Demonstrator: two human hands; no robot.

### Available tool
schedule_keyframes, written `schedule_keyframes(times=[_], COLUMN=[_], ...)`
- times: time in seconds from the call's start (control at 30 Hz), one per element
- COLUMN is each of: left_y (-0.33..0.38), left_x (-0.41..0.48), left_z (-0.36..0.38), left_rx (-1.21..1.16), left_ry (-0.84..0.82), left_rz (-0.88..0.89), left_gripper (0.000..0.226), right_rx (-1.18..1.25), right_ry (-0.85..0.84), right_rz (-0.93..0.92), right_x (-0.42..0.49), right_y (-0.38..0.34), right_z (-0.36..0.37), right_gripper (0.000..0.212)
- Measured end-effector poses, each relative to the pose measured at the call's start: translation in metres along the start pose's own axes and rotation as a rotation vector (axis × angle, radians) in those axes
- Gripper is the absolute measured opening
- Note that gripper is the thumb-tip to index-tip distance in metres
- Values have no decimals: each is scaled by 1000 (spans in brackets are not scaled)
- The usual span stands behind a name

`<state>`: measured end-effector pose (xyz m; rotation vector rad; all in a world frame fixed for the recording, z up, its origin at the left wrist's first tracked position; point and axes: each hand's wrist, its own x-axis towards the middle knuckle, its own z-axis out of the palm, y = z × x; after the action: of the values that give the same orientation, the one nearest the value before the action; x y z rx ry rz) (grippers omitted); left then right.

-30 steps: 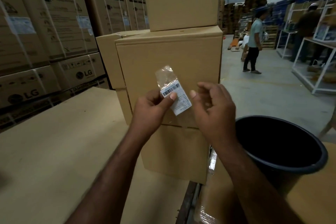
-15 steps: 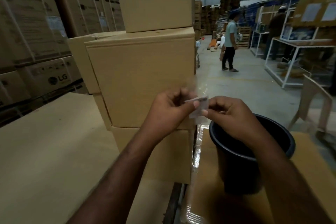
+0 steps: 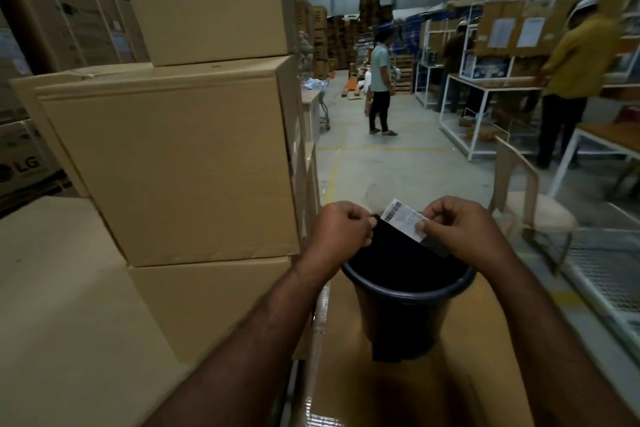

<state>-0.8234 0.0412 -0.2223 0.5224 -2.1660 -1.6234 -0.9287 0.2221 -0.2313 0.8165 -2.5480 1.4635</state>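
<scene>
Right hand: the right hand (image 3: pixel 460 232) pinches a small white barcode-printed paper label (image 3: pixel 403 220) between thumb and forefinger, at the label's near right corner.
Left hand: the left hand (image 3: pixel 341 234) sits just left of the grip with its fingers curled tight. Whether they pinch anything cannot be told.
Label: tilted, its barcode end pointing up and away from the grip, over the mouth of the bucket.
Bucket: a round black plastic bucket (image 3: pixel 408 291) stands upright directly below the grip, both hands over its far rim.
Surface: under the bucket lies a flat brown cardboard sheet (image 3: pixel 485 357), spreading below and nearer than the grip, with glossy tape along its left edge.
Left of the grip: a stack of plain brown cardboard boxes (image 3: pixel 173 163), close by, and dark-printed LG cartons (image 3: pixel 20 163) further left.
Room beyond the grip: a grey concrete warehouse floor (image 3: pixel 398 163) with a yellow line, where a person in a pale teal shirt (image 3: pixel 380 69) stands well away.
Right of the grip: a beige plastic chair (image 3: pixel 519 191) stands near, with white metal-frame racks (image 3: pixel 460 114) and a person in a yellow shirt (image 3: pixel 581 55) beyond it.
</scene>
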Motion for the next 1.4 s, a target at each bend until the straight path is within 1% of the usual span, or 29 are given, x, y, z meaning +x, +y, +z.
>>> schedule_keyframes(times=[0.07,0.1,0.17,0.23,0.33,0.4,0.43,0.5,0.53,0.57,0.7,0.8,0.9,1.0,1.07,1.17,1.27,1.4], left_y=[-12,-17,-28,-41,-39,-38,-39,-42,-44,-45,-45,-42,-32,-18,-6,15,31,39], left_x=[7,9,14,21,16,14,13,14,14,15,8,-3,-18,-31,-41,-59,-83,-124], left_z=[8,13,22,31,39,42,43,43,43,42,33,24,14,3,-7,-27,-52,-93], left_rx=[30,58,128,191,275,319,347,392,402,409,438,499,549,555,552,526,473,384], left_ry=[11,14,12,-6,-39,-67,-70,-68,-73,-78,-83,-86,-73,-5,48,128,182,300], left_rz=[-18,-25,-39,-36,3,17,16,16,17,21,54,88,127,169,202,288,345,372], left_gripper=[10,12,25,30,35,34,32,25,22,19,12,24,27,26,24,18,13,13], right_rx=[-136,-217,-421,-641,-806,-840,-821,-709,-641,-588,-473,-394,-225,-7,139,325,444,622], right_ry=[48,65,121,175,133,26,-58,-236,-280,-288,-211,-108,37,134,167,187,214,229], right_rz=[6,8,3,-18,-22,14,44,97,100,89,53,42,-7,-85,-132,-191,-275,-401], right_x=[2,2,6,10,12,13,13,11,10,9,12,17,18,12,6,-7,-20,-42], right_y=[9,11,16,20,27,31,33,32,31,29,24,17,2,-24,-44,-74,-104,-148], right_z=[0,1,7,17,37,48,53,62,65,67,63,60,56,52,50,49,52,67], right_gripper=[15,14,8,7,15,18,19,29,35,39,36,34,28,26,29,27,26,29])
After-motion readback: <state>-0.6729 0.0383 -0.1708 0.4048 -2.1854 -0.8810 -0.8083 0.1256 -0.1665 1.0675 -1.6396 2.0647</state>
